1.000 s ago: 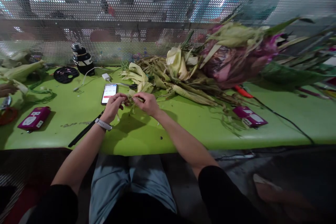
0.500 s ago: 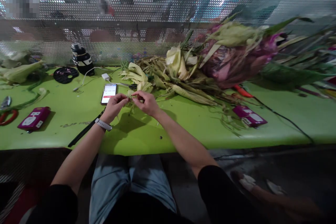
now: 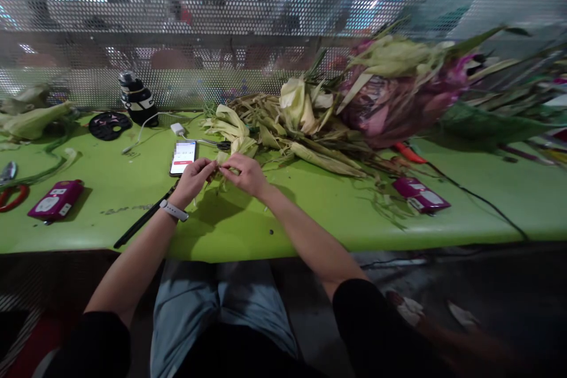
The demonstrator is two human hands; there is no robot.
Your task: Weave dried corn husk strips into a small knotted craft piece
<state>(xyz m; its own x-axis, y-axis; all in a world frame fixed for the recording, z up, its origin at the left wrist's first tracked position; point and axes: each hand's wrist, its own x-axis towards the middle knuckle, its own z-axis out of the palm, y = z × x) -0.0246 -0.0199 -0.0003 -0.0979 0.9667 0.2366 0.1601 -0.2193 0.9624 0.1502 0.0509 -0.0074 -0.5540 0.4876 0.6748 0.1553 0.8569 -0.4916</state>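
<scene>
Close together over the green table (image 3: 239,224), my left hand (image 3: 195,180) and my right hand (image 3: 245,174) pinch a small bundle of thin pale-green husk strips (image 3: 218,180). The strips show between and below the fingertips; their exact shape is too small to make out. Just behind the left hand lies a lit phone (image 3: 183,158) with a red button on its screen. A pile of corn husks (image 3: 266,124) spreads behind and to the right of my hands, with dark-handled scissors (image 3: 222,145) at its near-left edge.
At left stand a dark bottle (image 3: 137,100), a round black item (image 3: 110,126), a magenta box (image 3: 55,199) and red-handled shears (image 3: 13,196). A black strap (image 3: 142,223) lies by my left forearm. To the right are a stuffed pink bag (image 3: 381,100), another magenta box (image 3: 420,195) and a cable (image 3: 482,198).
Both hands stay nearly in place, with only slight shifts of the fingers at the strips. At lower right, another person's limb has moved slightly.
</scene>
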